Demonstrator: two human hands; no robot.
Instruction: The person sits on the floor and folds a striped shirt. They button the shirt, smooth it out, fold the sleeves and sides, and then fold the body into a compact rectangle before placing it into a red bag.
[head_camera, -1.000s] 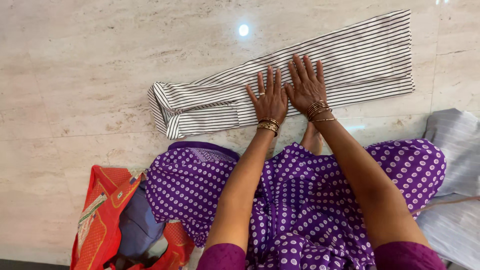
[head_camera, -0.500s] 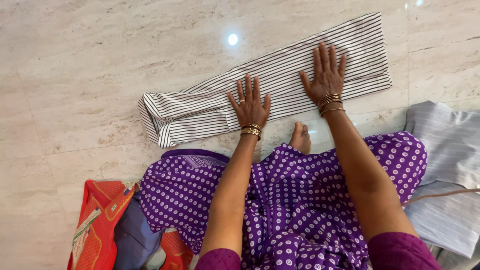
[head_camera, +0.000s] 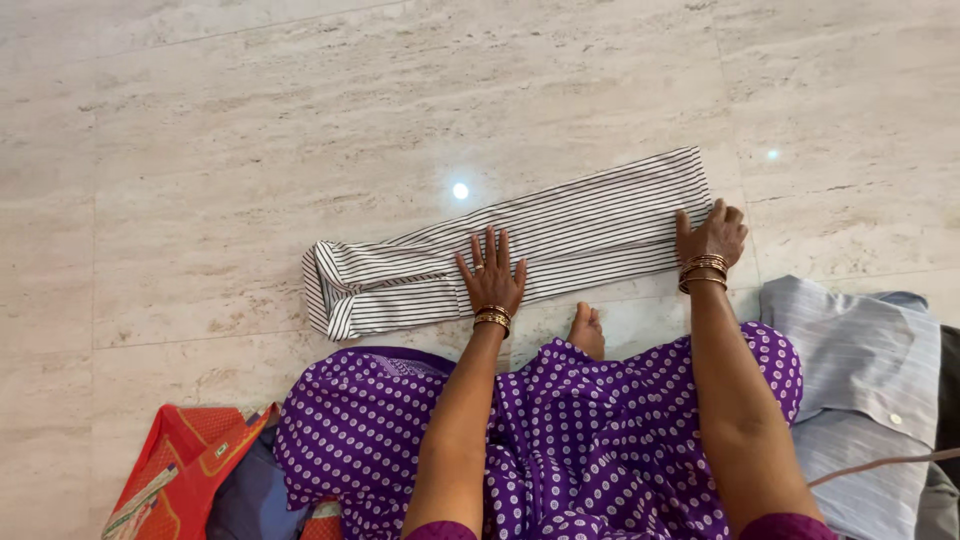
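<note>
Striped shirt (head_camera: 520, 250): one, folded long, lying on the floor (head_camera: 250, 150) before you.
Left hand (head_camera: 491, 279): your fingers spread flat, pressing its middle.
Right hand (head_camera: 712, 237): fingers curled around its right end.
Grey shirts (head_camera: 860, 370): one, right.

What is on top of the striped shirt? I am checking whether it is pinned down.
Both hands rest on the striped shirt: the left hand lies flat near its middle, the right hand curls over its right end. The cloth beneath the palms is covered.
</note>
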